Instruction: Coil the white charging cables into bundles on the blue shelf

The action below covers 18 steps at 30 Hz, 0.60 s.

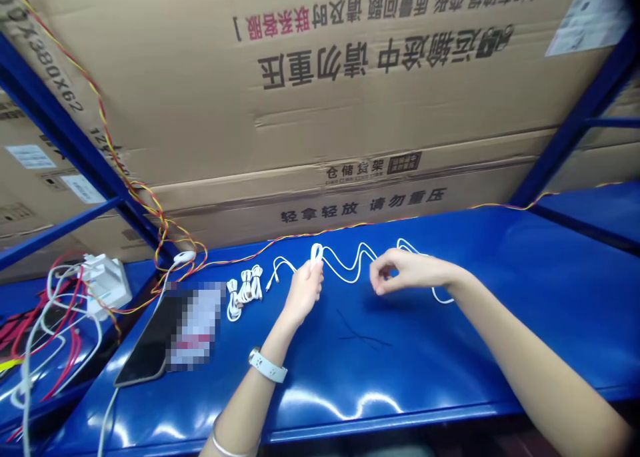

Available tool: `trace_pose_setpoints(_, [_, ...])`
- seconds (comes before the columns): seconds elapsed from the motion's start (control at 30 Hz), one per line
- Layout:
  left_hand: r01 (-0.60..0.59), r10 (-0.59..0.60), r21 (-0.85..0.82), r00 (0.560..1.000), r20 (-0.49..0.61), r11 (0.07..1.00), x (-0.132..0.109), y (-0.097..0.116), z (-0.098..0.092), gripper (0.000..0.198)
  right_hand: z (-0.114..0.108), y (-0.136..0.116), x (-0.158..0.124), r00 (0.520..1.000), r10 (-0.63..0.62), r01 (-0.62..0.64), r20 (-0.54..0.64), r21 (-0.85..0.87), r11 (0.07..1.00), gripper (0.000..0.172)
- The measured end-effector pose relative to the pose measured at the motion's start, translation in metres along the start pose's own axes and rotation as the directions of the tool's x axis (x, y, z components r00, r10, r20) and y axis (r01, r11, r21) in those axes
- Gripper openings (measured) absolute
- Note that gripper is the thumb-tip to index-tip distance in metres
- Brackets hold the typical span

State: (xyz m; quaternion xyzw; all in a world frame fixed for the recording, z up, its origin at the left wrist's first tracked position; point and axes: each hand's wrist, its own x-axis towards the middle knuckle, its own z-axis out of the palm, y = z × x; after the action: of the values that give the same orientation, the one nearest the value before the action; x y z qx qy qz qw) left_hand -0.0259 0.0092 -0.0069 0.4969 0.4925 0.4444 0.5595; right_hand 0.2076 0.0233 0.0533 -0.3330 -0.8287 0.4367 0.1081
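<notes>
You hold a thin white cable (343,275) in both hands. It lies in soft waves on the blue bench (450,364), near the back. Your left hand (304,289) has its fingers (314,274) closed on a small loop of the cable. Your right hand (400,270) has its fingers (383,280) pinched shut on the cable too. The waves run btwn the two hands. One more loop goes round behind your R wrist, so part of it is hidden.

The bench is smooth, shiny metal w/ bright glare spots. There is lots of bare room in front of your hands and off to the R, up to the front edge. A thin black scribble (360,334) marks the top near the middle.

Just L of your left hand lie three little tied cable bundles (244,289). Next comes a flat dark phone (147,344); part of it is blurred out. Further L sits a white charger block (107,280) w/ red and white wires, cut off by the edge.

A twisted red-yellow wire (310,234) runs along the back. Behind it stand big brown cardboard boxes (350,110) and blue posts (575,124). A white watch (267,366) is on your L wrist.
</notes>
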Motion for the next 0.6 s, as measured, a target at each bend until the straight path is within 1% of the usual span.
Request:
trace_pose_setpoints(0.07, [-0.005,0.006,-0.032,0.999,0.045,0.999,0.0,-0.001,0.002,0.031,0.004,-0.002,0.005,0.983,0.001,0.014,-0.182,0.08,0.997,0.019])
trace_pose_setpoints(0.13, [0.009,-0.004,-0.057,0.997,0.083,0.998,-0.002,-0.002,0.005,0.032,0.014,-0.002,0.013,0.931,0.021,0.051,-0.364,0.189,0.981,0.019])
trace_pose_setpoints(0.17, [0.017,-0.01,-0.063,0.995,0.104,0.998,-0.002,-0.002,0.007,0.033,0.02,-0.002,0.019,0.9,0.036,0.079,-0.435,0.243,0.967,0.02])
trace_pose_setpoints(0.2, [0.023,-0.015,-0.066,0.992,0.127,0.998,-0.003,-0.002,0.009,0.034,0.028,-0.001,0.025,0.875,0.053,0.104,-0.482,0.292,0.951,0.02])
trace_pose_setpoints(0.27, [0.035,-0.019,-0.081,0.981,0.191,0.996,-0.006,-0.003,0.012,0.035,0.043,0.003,0.036,0.844,0.1,0.121,-0.527,0.369,0.922,0.022])
trace_pose_setpoints(0.33, [0.043,-0.016,-0.101,0.965,0.26,0.994,-0.008,-0.003,0.015,0.035,0.056,0.008,0.045,0.827,0.142,0.116,-0.543,0.413,0.903,0.024])
trace_pose_setpoints(0.4, [0.049,-0.011,-0.116,0.951,0.308,0.992,-0.01,-0.004,0.017,0.035,0.063,0.014,0.051,0.82,0.16,0.113,-0.55,0.428,0.897,0.024])
trace_pose_setpoints(0.47, [0.047,-0.008,-0.117,0.949,0.316,0.992,-0.011,-0.005,0.018,0.036,0.067,0.017,0.053,0.811,0.145,0.125,-0.567,0.41,0.904,0.023])
trace_pose_setpoints(0.6, [0.052,-0.017,-0.121,0.963,0.27,0.991,-0.009,-0.006,0.018,0.037,0.069,0.017,0.052,0.781,0.074,0.168,-0.62,0.323,0.931,0.018])
